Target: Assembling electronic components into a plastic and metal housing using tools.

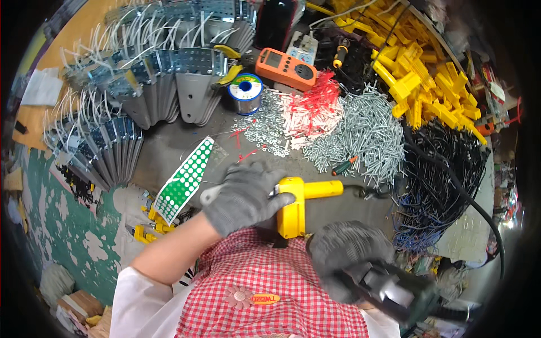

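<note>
I see the yellow plastic part (296, 205) just right of my left hand (243, 197), which clamps its corner, one arm running rightward, the other toward me. My right hand (346, 253) (blurred) is wrapped around a dark power tool (389, 290) just beneath it.

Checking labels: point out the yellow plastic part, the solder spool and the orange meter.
yellow plastic part (293, 205), head view, its upright body.
solder spool (245, 88), head view, top flange.
orange meter (284, 67), head view, its face.
</note>
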Available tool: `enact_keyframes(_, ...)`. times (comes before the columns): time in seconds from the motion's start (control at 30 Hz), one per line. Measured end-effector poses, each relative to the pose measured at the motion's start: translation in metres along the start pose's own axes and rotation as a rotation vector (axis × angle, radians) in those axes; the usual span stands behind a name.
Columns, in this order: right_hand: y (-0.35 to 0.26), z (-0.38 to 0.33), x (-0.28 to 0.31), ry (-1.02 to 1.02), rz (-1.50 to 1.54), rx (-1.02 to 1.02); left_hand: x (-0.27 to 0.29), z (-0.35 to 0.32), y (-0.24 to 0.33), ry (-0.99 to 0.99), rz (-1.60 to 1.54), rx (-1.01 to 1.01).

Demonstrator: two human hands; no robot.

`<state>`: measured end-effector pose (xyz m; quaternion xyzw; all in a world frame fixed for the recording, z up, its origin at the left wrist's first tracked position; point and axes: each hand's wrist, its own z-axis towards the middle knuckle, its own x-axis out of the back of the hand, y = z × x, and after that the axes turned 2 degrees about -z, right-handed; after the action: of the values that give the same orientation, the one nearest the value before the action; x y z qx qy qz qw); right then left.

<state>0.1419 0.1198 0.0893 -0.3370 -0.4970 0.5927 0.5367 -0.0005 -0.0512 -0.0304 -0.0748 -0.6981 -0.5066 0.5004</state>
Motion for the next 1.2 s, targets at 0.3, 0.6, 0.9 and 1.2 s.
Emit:
enact_keyframes(0.3,0.021,0.0,-0.018,0.18,0.311,-0.44,0.0,0.026,0.005,-0.175,0.031,-0.075)
enact_keyframes(0.6,0.021,0.015,-0.013,0.039,0.119,-0.242,-0.003,0.011,0.002,-0.088,-0.005,-0.01)
enact_keyframes(0.9,0.025,0.041,0.035,0.084,-1.073,-0.123,0.007,0.014,0.006,-0.267,-0.016,0.004)
enact_keyframes(1.2,0.078,0.044,0.032,0.239,-0.088,-0.172,0.002,0.019,0.006,-0.276,-0.052,-0.018)
